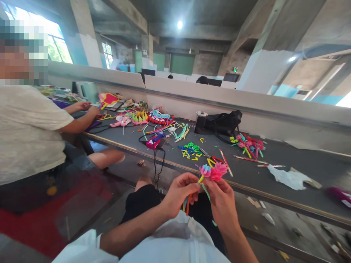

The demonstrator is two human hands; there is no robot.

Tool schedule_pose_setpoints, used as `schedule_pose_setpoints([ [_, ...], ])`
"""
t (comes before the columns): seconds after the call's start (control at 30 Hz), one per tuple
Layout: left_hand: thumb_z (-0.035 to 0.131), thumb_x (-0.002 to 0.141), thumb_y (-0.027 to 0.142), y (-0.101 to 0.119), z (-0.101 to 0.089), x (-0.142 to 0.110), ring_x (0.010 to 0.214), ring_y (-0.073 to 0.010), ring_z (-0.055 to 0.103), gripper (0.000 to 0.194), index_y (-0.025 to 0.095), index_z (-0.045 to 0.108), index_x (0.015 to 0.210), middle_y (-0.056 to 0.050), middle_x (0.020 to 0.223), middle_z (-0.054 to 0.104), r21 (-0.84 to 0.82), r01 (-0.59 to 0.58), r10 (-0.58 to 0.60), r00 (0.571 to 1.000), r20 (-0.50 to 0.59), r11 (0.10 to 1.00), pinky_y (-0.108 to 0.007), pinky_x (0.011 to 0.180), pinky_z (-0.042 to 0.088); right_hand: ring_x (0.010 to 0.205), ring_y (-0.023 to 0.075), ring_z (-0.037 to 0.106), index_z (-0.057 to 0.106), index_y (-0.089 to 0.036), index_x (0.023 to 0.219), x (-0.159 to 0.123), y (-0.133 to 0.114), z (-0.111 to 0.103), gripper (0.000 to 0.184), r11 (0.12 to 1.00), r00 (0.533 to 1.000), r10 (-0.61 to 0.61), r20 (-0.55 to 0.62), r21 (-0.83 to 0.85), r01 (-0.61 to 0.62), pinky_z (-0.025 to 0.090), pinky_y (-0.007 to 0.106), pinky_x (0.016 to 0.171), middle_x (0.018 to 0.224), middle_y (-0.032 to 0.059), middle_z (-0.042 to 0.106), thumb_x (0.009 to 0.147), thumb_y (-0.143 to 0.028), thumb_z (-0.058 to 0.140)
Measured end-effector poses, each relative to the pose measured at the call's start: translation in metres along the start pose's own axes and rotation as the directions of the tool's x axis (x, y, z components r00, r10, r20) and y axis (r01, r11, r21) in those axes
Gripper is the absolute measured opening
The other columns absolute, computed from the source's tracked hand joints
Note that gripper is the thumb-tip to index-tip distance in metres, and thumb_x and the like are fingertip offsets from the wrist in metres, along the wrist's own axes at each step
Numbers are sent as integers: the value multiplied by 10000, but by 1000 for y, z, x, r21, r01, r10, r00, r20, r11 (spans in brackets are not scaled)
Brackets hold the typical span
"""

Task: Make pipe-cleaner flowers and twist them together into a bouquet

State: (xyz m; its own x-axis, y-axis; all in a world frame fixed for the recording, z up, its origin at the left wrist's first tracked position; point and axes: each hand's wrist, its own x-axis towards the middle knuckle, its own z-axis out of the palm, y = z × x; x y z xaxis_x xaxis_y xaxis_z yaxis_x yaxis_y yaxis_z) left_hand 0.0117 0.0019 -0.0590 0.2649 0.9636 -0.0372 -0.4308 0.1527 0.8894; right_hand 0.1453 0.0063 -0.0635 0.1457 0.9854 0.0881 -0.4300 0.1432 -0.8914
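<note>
Over my lap, my left hand [179,191] and my right hand [222,202] both pinch the thin stems of a small bunch of fuzzy pipe-cleaner flowers [214,171]. The flower heads are pink with some blue and stand just above my fingers, at the near edge of the dark table [301,171]. Orange and green stems hang down between my hands. Both hands are closed on the stems.
Cut coloured pipe-cleaner bits [190,150], scissors [211,157], a glue gun [155,140], a finished flower bunch [249,144], a black bag [223,122] and white crumpled paper [287,177] lie on the table. A person in a white shirt [27,131] works at the left.
</note>
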Motion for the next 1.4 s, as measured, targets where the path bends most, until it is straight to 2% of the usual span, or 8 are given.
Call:
schedule_pose_setpoints([
  [0.23, 754, 739, 366, 2, -4, 6, 408, -64, 495, 276, 151, 615, 840, 41, 584, 566, 92, -64, 64, 998, -2, 994, -162, 361, 361, 739, 164, 624, 739, -184, 869, -1, 8, 1, 212, 991, 997, -66, 40, -115, 70, 506, 300, 739, 826, 18, 733, 705, -301, 804],
  [0.4, 759, 701, 349, 3, -6, 12, 408, -88, 548, 283, 174, 585, 839, 44, 596, 600, -133, 24, -41, 991, -127, 991, -168, 354, 376, 809, 194, 645, 733, -188, 902, -3, 12, -2, 198, 976, 990, -125, 63, -172, 134, 510, 342, 815, 874, 30, 738, 756, -319, 762],
  [0.57, 749, 710, 390, 5, -11, 8, 414, -91, 551, 300, 174, 564, 807, 22, 630, 617, -124, 88, -90, 996, -17, 988, -169, 338, 341, 818, 198, 640, 730, -186, 905, -3, 16, -4, 208, 947, 984, -166, 60, -269, 176, 507, 339, 815, 884, 35, 738, 763, -335, 755],
  [0.73, 792, 679, 376, 4, -10, 3, 372, -74, 483, 318, 172, 585, 809, 53, 513, 548, 4, 16, -16, 1000, -1, 1000, -163, 343, 318, 806, 203, 634, 720, -174, 902, -1, 19, -4, 231, 929, 983, -168, 70, -323, 182, 512, 348, 800, 873, 43, 727, 773, -364, 741],
  [0.9, 786, 668, 334, 2, -9, 8, 398, -75, 504, 306, 183, 541, 773, 47, 560, 570, -180, 68, -84, 993, -83, 981, -157, 332, 298, 777, 189, 636, 716, -180, 867, -4, 21, -4, 201, 924, 982, -161, 94, -336, 184, 505, 322, 776, 826, 24, 726, 782, -361, 737],
  [1.03, 791, 666, 302, 0, -11, 9, 427, -72, 522, 320, 182, 524, 794, 33, 620, 604, -273, 126, -134, 991, -9, 954, -157, 345, 331, 770, 183, 639, 714, -187, 852, -5, 20, -6, 176, 903, 973, -200, 112, -365, 228, 501, 312, 771, 817, 18, 725, 799, -355, 720],
  [1.2, 775, 716, 367, 2, -18, 6, 430, -95, 552, 327, 195, 534, 854, 11, 640, 636, -170, 220, -195, 969, 152, 960, -168, 350, 306, 770, 185, 652, 728, -207, 869, -3, 19, -13, 154, 850, 955, -261, 140, -436, 297, 506, 312, 762, 828, 19, 728, 806, -346, 711],
  [1.4, 802, 675, 400, 3, -25, 4, 376, -39, 413, 345, 157, 565, 736, 11, 567, 577, -107, 202, -188, 974, 127, 974, -176, 376, 190, 841, 225, 681, 752, -215, 873, 1, 14, -16, 140, 834, 943, -242, 230, -447, 323, 531, 364, 835, 885, 48, 751, 766, -304, 742],
])
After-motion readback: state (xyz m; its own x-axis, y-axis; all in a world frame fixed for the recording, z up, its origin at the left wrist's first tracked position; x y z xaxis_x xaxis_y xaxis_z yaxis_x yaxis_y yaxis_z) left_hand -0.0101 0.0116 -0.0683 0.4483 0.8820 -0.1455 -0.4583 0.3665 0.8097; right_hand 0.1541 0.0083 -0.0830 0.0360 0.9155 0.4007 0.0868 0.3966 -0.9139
